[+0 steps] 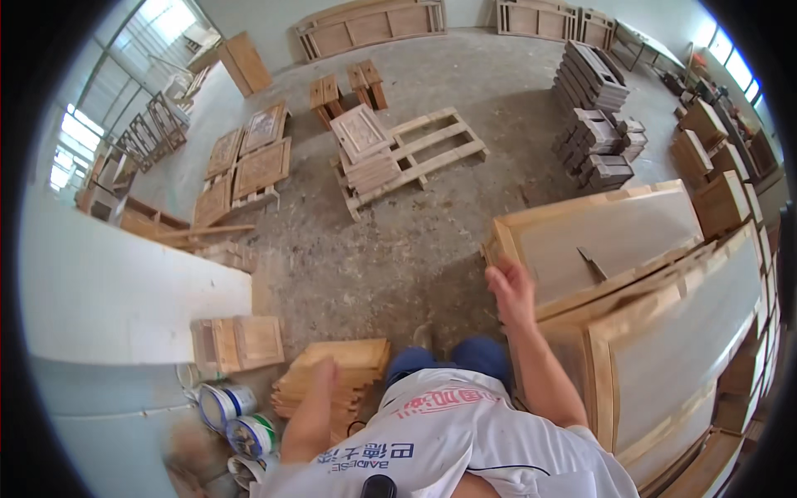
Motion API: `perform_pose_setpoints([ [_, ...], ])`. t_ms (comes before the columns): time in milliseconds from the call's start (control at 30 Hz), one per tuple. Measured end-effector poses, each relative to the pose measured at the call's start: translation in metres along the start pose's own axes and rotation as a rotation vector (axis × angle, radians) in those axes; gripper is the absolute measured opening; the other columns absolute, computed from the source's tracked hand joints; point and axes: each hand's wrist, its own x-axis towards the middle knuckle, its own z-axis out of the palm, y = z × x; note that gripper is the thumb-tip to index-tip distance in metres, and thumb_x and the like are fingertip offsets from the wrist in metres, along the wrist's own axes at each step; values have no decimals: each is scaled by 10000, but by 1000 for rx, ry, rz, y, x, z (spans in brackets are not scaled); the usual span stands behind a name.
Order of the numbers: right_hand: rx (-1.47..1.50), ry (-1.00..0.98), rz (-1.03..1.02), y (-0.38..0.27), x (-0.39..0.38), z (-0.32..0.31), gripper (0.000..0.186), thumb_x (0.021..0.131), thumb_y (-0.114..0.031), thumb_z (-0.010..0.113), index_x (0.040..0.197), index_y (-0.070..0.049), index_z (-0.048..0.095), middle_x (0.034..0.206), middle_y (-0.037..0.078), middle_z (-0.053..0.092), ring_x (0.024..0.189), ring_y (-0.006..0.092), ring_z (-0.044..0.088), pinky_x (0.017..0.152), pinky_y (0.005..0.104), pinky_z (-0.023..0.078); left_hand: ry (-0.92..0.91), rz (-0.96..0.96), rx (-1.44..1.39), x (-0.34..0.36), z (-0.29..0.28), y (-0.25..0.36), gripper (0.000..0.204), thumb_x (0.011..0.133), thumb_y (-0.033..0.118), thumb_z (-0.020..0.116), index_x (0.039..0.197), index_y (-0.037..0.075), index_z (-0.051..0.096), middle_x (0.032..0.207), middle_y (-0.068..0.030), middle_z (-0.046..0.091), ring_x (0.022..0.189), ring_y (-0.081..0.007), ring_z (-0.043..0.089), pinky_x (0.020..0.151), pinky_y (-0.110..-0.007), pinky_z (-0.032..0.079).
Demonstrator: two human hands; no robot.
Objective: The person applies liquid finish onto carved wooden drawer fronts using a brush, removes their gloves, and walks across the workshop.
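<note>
My right hand (512, 292) hangs in the air with its fingers curled, by the near left corner of a large wood-framed panel (610, 236). Whatever it may hold is hidden. A dark flat tool with a pointed end (592, 264) lies on that panel's pale face. My left hand (325, 382) is low on the left, smeared by motion, above or in front of a stack of thin wooden boards (357, 357). I cannot tell whether it touches the boards, and its fingers do not show clearly.
More framed panels (681, 332) stack at my right. Paint buckets (249, 435) stand at lower left beside a white partition (133, 290). Ahead, a pallet (440, 149) bears carved door panels (361, 133). Dark wooden parts (594, 79) pile up at far right; carved panels (262, 168) lie far left.
</note>
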Motion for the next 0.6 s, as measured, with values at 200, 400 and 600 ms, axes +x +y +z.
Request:
perform_pose_setpoints([
  [200,175,108,-502,-146,252,0,467,950,-6,636,1399,-50,517,1076,77,672,875,151,610,820,246,487,-249,732,-115,174,117,329,185,979,226,598,1070,73,650,876,-38,684,709,-108,600,587,-202,447],
  [400,67,378,-242,-94,480,-61,301,950,-107,652,1234,-11,627,947,52,672,793,123,546,716,232,451,-305,754,-9,145,279,497,181,972,206,622,1082,74,680,930,-39,702,755,-104,624,631,-228,489],
  [600,-398,31,155,-100,608,-48,251,891,-101,711,1120,-2,681,850,37,666,759,132,584,697,247,493,-242,698,-186,106,376,565,188,978,200,613,1096,72,684,953,-41,705,781,-110,629,657,-232,495],
])
